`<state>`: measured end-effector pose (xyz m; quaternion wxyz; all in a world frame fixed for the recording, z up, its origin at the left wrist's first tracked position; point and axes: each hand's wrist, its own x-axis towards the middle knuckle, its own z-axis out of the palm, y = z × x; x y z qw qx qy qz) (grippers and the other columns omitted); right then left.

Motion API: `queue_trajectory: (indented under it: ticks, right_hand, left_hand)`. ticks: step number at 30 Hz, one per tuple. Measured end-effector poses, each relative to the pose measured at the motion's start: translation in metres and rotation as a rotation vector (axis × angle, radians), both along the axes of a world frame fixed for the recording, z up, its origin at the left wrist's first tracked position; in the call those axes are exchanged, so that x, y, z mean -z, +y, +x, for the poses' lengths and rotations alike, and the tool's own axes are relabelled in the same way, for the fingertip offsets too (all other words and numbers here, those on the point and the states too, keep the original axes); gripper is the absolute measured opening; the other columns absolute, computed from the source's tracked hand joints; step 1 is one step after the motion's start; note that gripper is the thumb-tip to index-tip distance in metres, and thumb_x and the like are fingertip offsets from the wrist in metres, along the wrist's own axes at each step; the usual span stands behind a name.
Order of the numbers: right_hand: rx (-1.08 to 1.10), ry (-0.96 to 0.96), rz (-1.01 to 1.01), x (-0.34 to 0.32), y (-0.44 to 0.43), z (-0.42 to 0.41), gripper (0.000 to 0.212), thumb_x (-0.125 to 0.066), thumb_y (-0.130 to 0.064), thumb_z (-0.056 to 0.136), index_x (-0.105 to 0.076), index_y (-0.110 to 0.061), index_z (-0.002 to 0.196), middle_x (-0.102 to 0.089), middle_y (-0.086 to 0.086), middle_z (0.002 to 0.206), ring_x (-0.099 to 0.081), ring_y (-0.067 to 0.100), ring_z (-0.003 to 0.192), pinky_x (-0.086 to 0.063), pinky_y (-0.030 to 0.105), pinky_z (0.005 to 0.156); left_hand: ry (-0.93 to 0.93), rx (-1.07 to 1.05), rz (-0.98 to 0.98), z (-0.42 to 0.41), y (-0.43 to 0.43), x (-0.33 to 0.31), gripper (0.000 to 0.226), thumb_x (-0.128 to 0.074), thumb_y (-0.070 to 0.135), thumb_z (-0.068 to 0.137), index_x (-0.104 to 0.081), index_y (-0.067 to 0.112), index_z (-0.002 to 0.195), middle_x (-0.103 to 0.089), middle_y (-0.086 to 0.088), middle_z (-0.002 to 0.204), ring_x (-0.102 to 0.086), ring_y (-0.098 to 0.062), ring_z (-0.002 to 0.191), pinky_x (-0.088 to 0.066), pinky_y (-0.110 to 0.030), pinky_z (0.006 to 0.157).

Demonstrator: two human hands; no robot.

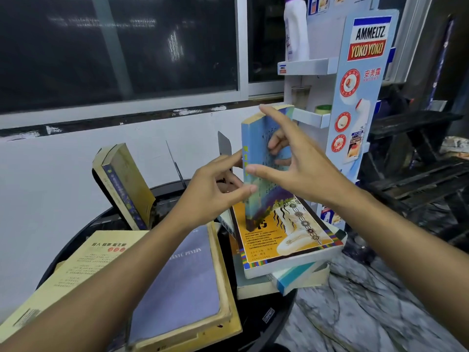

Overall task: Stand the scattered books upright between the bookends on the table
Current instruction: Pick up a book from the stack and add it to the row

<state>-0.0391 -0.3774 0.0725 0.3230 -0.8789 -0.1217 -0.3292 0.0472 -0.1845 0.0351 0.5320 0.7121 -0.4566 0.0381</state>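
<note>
A light-blue book (256, 138) stands upright on an orange book (284, 240) that tops a stack at the table's right. My right hand (302, 168) grips it, index finger on its top corner and thumb on the spine. My left hand (215, 191) steadies the spine from the left with thumb and fingertips. A grey metal bookend (224, 146) stands just behind, and a thin one (175, 166) further left. A yellowed book with a dark-blue spine (124, 184) leans at the back left. A cream book (76, 265) and a purple-grey book (182, 283) lie flat in front.
The round black table (276, 316) is crowded, and books overhang its edge. A white display stand (365, 72) with a white bottle (295, 29) stands close behind right. Dark wooden furniture (416, 161) is at the far right. The white wall (50, 174) is left, marble floor (368, 301) below right.
</note>
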Motion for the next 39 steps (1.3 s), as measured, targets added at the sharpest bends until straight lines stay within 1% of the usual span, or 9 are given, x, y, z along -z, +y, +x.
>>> queue_trajectory:
  ticks: [2,8,12,14,21,26,31,36,39]
  right_hand:
    - [0.014,-0.016,-0.024,-0.004,0.003,-0.003,0.09,-0.075,-0.062,0.077,-0.03,-0.044,0.153,-0.05,-0.004,0.108,-0.056,0.01,0.102,-0.054,0.028,0.083]
    - [0.087,-0.054,-0.042,-0.012,-0.001,-0.008,0.07,-0.074,-0.05,0.085,-0.04,-0.037,0.145,-0.055,-0.004,0.136,-0.057,0.009,0.114,-0.055,0.031,0.092]
    - [0.137,-0.11,-0.043,-0.013,-0.003,-0.009,0.06,-0.074,-0.033,0.09,-0.046,-0.029,0.142,-0.06,-0.008,0.132,-0.056,-0.002,0.101,-0.048,0.006,0.08]
    - [0.169,-0.12,-0.034,-0.012,-0.002,-0.01,0.058,-0.074,-0.031,0.09,-0.047,-0.029,0.141,-0.061,-0.01,0.128,-0.056,-0.008,0.096,-0.046,0.002,0.075]
    - [0.232,-0.162,-0.026,-0.01,0.002,-0.017,0.054,-0.074,-0.027,0.09,-0.048,-0.026,0.137,-0.066,-0.003,0.123,-0.064,0.006,0.089,-0.053,0.009,0.074]
    - [0.255,-0.17,-0.028,-0.01,0.009,-0.016,0.052,-0.073,-0.024,0.092,-0.049,-0.023,0.138,-0.067,-0.002,0.122,-0.059,0.002,0.097,-0.045,-0.001,0.074]
    - [0.256,-0.177,-0.016,-0.016,0.022,-0.013,0.05,-0.072,-0.021,0.092,-0.049,-0.021,0.137,-0.065,-0.006,0.115,-0.058,0.002,0.09,-0.043,-0.003,0.068]
    - [0.175,-0.188,0.002,-0.026,0.048,-0.003,0.051,-0.073,-0.019,0.092,-0.05,-0.018,0.137,-0.059,-0.015,0.106,-0.056,-0.004,0.096,-0.047,0.001,0.071]
    - [0.141,-0.203,-0.016,-0.031,0.067,0.006,0.05,-0.072,-0.019,0.092,-0.05,-0.018,0.137,-0.062,-0.01,0.106,-0.058,0.001,0.09,-0.048,0.006,0.07]
  left_hand:
    - [0.038,0.026,-0.033,-0.006,-0.002,0.004,0.072,-0.081,0.014,0.084,-0.05,0.03,0.147,-0.058,-0.003,0.115,-0.074,-0.02,0.086,-0.059,-0.034,0.089]
    - [-0.071,-0.024,0.024,-0.024,-0.018,0.011,0.081,-0.085,0.025,0.08,-0.046,0.03,0.151,-0.054,0.008,0.129,-0.067,-0.012,0.103,-0.058,-0.031,0.095]
    - [-0.108,-0.12,0.061,-0.025,-0.028,0.024,0.097,-0.085,0.035,0.079,-0.026,0.051,0.154,-0.045,0.017,0.134,-0.057,-0.002,0.113,-0.055,-0.028,0.099]
    - [-0.102,-0.146,0.076,-0.026,-0.032,0.03,0.097,-0.084,0.039,0.079,-0.024,0.052,0.155,-0.043,0.017,0.136,-0.056,0.001,0.114,-0.054,-0.032,0.101]
    - [-0.061,-0.154,0.059,-0.028,-0.036,0.039,0.094,-0.083,0.04,0.08,-0.028,0.042,0.157,-0.045,0.017,0.14,-0.058,0.004,0.11,-0.056,-0.022,0.092]
    - [-0.063,-0.148,0.067,-0.025,-0.034,0.036,0.092,-0.082,0.04,0.082,-0.028,0.042,0.157,-0.044,0.018,0.141,-0.059,0.005,0.11,-0.053,-0.014,0.089]
    - [-0.072,-0.109,0.175,-0.013,-0.011,0.031,0.082,-0.075,0.032,0.09,-0.028,0.042,0.156,-0.039,0.02,0.145,-0.056,0.005,0.117,-0.048,-0.008,0.091]
    - [-0.149,-0.275,0.267,0.019,0.034,0.025,0.071,-0.073,0.025,0.092,-0.039,0.029,0.154,-0.044,0.008,0.149,-0.052,-0.003,0.126,-0.051,-0.025,0.104]
    - [-0.222,-0.451,0.354,0.04,0.068,0.019,0.065,-0.071,0.026,0.093,-0.043,0.023,0.152,-0.045,0.001,0.15,-0.051,-0.009,0.124,-0.04,-0.021,0.103]
